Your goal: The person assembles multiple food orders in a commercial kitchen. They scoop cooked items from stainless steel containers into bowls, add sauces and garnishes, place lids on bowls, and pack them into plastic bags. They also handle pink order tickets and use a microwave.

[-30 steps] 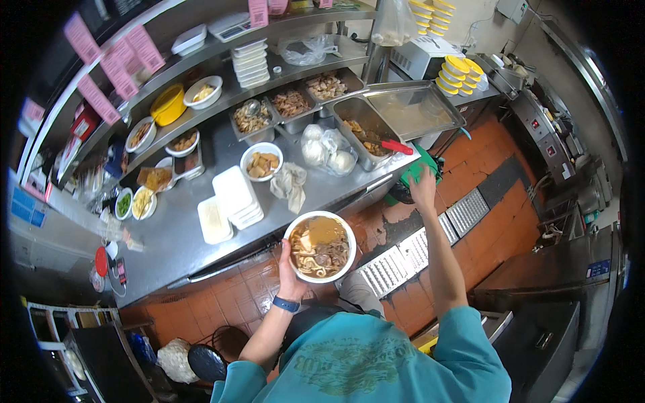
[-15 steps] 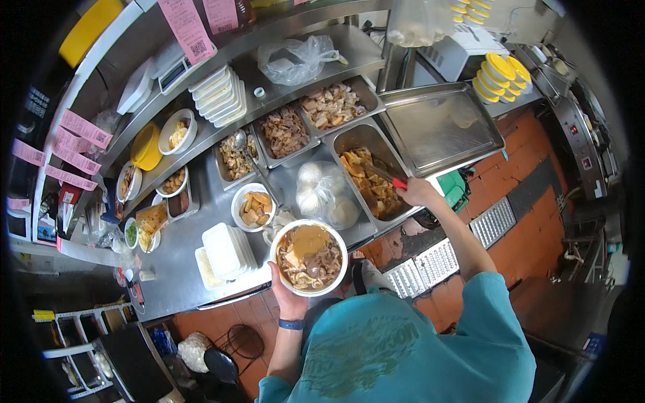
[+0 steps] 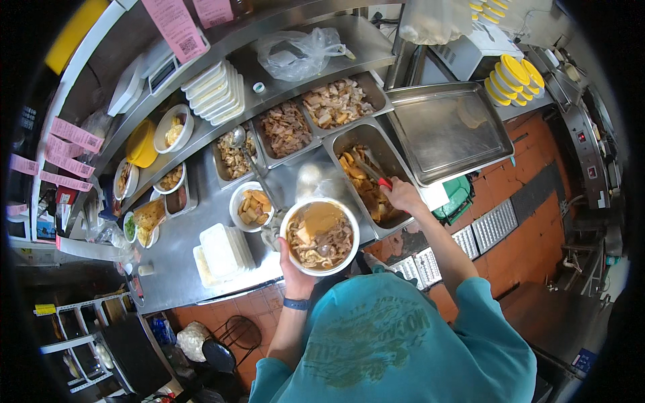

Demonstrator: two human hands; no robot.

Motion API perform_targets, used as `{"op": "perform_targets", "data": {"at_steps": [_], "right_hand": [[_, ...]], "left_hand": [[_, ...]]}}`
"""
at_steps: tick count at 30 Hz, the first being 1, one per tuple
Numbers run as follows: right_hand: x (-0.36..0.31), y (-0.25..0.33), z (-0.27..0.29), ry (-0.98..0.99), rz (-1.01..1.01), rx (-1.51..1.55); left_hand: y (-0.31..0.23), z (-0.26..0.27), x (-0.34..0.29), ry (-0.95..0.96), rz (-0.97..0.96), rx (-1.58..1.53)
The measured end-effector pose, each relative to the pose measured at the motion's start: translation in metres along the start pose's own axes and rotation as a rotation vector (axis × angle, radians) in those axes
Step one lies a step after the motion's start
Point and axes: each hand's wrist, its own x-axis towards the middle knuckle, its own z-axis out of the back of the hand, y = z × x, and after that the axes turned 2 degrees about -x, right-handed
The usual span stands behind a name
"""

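Cups one filled bowl (image 3: 320,236) in the left hand (image 3: 295,272), near and left of the deep pan (image 3: 345,139). Extends the right arm (image 3: 445,245), clasping with the right hand (image 3: 404,197) (well apart from the left) one red-handled utensil (image 3: 384,182) angled into that pan. Faces three food pans (image 3: 294,157) left of it, one flat tray (image 3: 447,134) right.

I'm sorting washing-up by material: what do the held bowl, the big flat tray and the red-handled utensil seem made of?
Bowl: perhaps plastic or coated paper, smooth and white. Tray: likely steel, from its grey sheen. Utensil: red handle probably plastic, by its solid colour; grey part looks metallic.
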Motion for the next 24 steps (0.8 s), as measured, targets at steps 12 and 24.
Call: {"op": "perform_targets", "data": {"at_steps": [12, 24], "right_hand": [[-0.141, -0.003, 0.061, 0.083, -0.143, 0.763], [-0.288, 0.127, 0.061, -0.085, -0.001, 0.012]], "left_hand": [[-0.003, 0.008, 0.038, 0.040, 0.145, 0.017], [0.002, -0.001, 0.060, 0.052, 0.306, 0.004]]}}
